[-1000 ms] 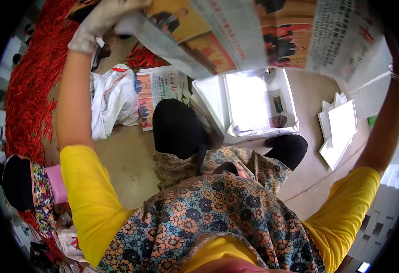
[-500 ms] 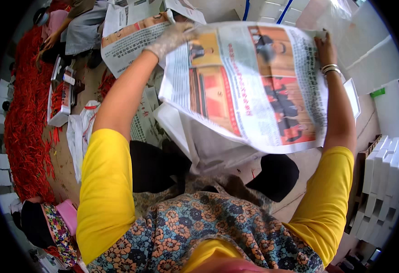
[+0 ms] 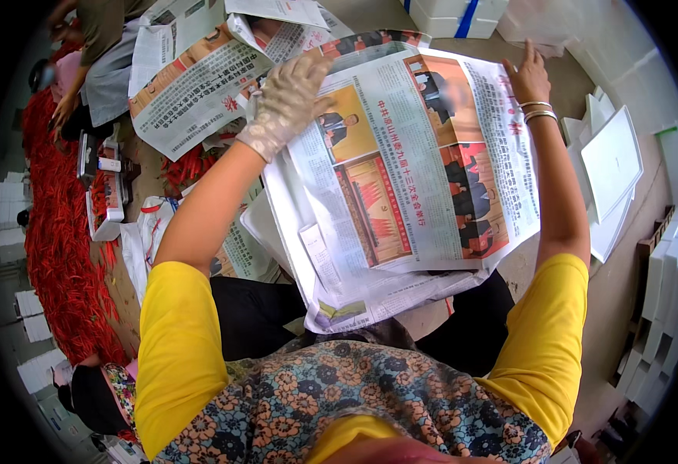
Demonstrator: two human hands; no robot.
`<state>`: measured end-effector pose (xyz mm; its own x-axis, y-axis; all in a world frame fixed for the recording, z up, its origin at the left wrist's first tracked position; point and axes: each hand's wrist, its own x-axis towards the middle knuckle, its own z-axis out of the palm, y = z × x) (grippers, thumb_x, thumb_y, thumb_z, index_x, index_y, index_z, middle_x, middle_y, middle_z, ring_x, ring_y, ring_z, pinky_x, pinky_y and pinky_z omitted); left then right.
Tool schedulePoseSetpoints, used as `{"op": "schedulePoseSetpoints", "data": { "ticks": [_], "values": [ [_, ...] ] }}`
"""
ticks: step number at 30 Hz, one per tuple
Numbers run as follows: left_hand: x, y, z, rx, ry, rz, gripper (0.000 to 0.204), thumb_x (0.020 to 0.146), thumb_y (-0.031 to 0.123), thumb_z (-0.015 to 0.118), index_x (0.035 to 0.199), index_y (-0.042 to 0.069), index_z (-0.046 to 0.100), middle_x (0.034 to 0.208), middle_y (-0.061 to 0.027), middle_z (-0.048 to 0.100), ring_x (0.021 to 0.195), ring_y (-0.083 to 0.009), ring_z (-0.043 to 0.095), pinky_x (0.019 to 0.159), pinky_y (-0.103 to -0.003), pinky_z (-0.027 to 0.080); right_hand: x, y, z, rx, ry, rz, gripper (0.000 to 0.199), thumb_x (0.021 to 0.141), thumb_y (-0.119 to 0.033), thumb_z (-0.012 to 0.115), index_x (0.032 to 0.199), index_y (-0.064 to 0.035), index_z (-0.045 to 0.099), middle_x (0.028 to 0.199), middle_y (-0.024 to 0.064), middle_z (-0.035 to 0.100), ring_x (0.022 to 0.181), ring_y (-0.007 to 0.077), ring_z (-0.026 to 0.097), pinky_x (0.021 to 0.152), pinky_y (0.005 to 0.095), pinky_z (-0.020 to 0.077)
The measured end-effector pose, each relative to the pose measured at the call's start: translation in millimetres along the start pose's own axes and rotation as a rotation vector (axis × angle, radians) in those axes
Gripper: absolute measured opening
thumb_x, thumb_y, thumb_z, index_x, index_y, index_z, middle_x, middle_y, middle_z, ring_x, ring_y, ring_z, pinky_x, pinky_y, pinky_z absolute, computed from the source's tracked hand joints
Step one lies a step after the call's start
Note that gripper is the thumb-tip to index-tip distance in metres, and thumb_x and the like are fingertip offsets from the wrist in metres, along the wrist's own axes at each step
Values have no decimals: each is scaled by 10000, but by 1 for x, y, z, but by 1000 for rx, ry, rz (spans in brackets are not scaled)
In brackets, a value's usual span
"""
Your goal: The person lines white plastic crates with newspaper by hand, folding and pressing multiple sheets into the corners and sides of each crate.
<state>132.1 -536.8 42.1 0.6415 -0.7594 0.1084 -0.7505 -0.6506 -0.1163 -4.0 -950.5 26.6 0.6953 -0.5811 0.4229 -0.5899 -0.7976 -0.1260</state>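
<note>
A large newspaper (image 3: 408, 178) with colour photos is spread open in front of me, over my lap. My left hand (image 3: 285, 104), in a pale glove, grips its upper left edge. My right hand (image 3: 528, 77), bare with bangles at the wrist, holds the upper right corner with a finger raised. More loose sheets hang under the top sheet towards my knees.
A long heap of red chillies (image 3: 56, 240) runs down the left. Another person (image 3: 99, 46) sits at the far left top by more newspaper sheets (image 3: 192, 85). White foam boxes and lids (image 3: 613, 166) lie at right, stacked ones (image 3: 664, 309) further right, another box (image 3: 451, 14) at top.
The newspaper has come down from overhead and now lies lower and flatter before me, hiding the open white box seen earlier. Both hands stay on its upper edge.
</note>
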Motion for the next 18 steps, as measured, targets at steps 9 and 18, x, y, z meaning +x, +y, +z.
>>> {"op": "schedulePoseSetpoints", "data": {
  "ticks": [9,18],
  "values": [
    [-48,38,54,-62,-71,171,696,867,553,491,1422,182,295,1438,-177,253,1330,-330,266,1082,-478,243,-188,-152,-26,29,-247,-861,506,882,-253,466,1361,-107,396,1392,195,386,1315,309,333,1097,444,210],
    [-50,32,31,-94,-507,134,982,724,578,643,1473,167,158,1498,-222,150,1385,-378,165,1097,-503,211,-203,-162,2,-25,-438,-837,594,870,-181,425,1430,-67,263,1457,254,239,1377,354,196,1134,454,109]
  ]
}}
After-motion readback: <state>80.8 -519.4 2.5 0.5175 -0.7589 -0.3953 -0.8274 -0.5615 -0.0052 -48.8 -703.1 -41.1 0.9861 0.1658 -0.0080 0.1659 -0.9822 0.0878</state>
